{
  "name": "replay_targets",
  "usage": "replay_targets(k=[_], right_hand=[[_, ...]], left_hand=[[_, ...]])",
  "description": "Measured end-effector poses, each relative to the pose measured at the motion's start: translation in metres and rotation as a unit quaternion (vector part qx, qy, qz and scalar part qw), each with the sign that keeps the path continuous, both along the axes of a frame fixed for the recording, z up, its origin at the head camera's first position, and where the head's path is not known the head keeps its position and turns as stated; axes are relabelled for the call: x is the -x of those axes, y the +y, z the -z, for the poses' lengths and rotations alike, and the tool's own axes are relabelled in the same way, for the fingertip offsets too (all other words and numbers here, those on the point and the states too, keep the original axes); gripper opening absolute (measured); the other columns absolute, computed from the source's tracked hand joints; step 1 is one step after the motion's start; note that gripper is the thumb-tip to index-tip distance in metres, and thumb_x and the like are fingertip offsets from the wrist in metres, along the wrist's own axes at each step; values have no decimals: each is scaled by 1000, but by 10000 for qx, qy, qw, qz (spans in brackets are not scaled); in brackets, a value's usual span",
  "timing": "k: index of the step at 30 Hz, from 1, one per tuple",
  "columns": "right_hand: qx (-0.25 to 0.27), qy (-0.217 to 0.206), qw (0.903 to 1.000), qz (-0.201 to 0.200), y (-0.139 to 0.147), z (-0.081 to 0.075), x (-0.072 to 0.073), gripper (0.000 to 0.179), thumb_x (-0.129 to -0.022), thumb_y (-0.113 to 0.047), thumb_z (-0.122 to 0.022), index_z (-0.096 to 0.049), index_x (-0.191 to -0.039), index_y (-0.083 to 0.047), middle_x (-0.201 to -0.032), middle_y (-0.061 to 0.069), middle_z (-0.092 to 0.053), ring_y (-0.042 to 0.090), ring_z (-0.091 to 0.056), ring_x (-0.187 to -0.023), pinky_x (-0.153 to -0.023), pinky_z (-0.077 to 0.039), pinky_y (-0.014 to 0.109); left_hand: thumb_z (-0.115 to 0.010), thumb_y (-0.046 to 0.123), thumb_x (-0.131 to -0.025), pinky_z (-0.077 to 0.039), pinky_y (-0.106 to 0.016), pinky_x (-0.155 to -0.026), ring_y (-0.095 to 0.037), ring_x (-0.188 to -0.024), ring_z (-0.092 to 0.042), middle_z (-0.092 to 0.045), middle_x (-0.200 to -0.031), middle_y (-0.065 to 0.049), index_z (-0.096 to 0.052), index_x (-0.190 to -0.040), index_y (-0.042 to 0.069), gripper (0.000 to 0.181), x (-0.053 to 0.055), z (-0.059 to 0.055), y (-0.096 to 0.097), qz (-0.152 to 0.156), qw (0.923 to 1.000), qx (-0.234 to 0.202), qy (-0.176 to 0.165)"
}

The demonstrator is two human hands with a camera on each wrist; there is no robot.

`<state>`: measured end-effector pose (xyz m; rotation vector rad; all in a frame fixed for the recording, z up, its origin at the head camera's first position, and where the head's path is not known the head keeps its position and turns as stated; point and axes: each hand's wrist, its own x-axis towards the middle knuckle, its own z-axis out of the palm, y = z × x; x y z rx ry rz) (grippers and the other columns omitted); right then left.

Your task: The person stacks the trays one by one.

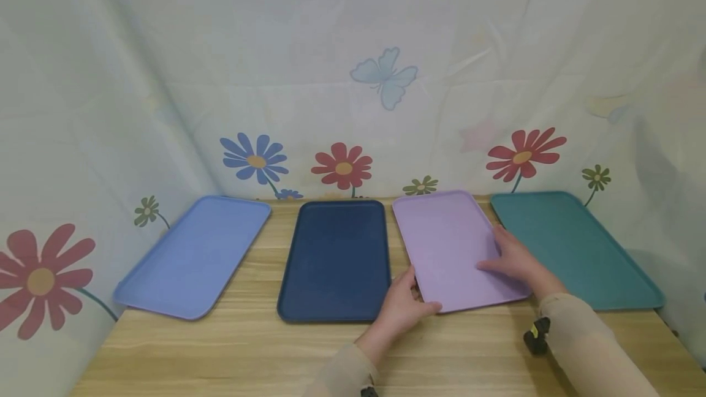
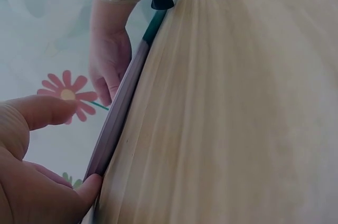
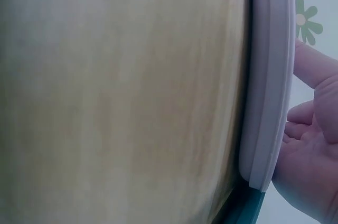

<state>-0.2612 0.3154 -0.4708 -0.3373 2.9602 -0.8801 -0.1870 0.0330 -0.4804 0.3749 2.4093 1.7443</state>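
Note:
A lilac tray [image 1: 447,244] lies on the wooden table between a dark navy tray [image 1: 336,262] and a teal tray [image 1: 573,250]. My left hand [image 1: 399,306] is at its near left corner, thumb and fingers spread around the corner. In the left wrist view, one digit of that hand [image 2: 31,176] touches the tray's edge [image 2: 119,110] while another stands apart from it. Along the right side is my right hand [image 1: 521,262], its thumb reaching over the tray's surface and its fingers by the rim. The right wrist view has this hand [image 3: 317,134] beside the tray's thick rim [image 3: 269,86].
A light blue tray [image 1: 198,256] lies at the table's left side. Behind the trays hangs a pale curtain [image 1: 309,78] printed with flowers and butterflies, which also runs along both sides. The wooden tabletop [image 1: 231,354] shows in front of the trays.

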Motion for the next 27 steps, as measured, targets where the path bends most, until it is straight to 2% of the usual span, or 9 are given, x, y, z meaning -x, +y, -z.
replay_targets(k=[5, 11, 16, 19, 27], right_hand=[[-108, -55, 9999, 60, 0, 0, 0, 103, -79, -29, -83, -23, -140, 27, -145, 49, -18, 61, -20, -134, -110, -19, 65], [-254, -63, 9996, 82, -1, 0, 0, 101, -79, -32, -83, -26, -139, 27, -144, 48, -21, 62, -23, -132, -108, -23, 66], [-281, -79, 9995, 100, -1, -1, -1, 102, -79, -33, -83, -27, -139, 27, -144, 48, -20, 62, -23, -132, -108, -23, 66], [-262, -107, 9995, 106, -1, -1, -2, 102, -79, -34, -82, -27, -139, 26, -145, 47, -20, 61, -23, -132, -108, -23, 66], [-230, -128, 9996, 113, -1, 0, -1, 102, -79, -35, -82, -26, -140, 26, -146, 46, -21, 60, -23, -133, -108, -23, 65]], left_hand=[[-87, 3, -71, -49, -33, -97, -37, -126, -51, -41, -144, -27, -34, -149, -8, 95, -1, 0, 1, -27, 9997, 220, 32], [-87, 1, -67, -49, -36, -97, -41, -126, -49, -38, -145, -30, -36, -146, -12, 95, -3, 2, 5, -284, 9974, 609, 270], [-84, -4, -65, -50, -35, -94, -41, -120, -53, -41, -141, -32, -40, -142, -15, 90, -3, 2, 8, -471, 9960, 622, 435], [-82, -6, -66, -52, -33, -91, -39, -115, -58, -42, -141, -32, -41, -141, -16, 86, -3, 0, 8, -550, 9958, 602, 407], [-78, -7, -67, -55, -28, -84, -34, -104, -65, -53, -131, -29, -58, -128, -7, 64, -6, -4, 7, -639, 9944, 556, 639]])
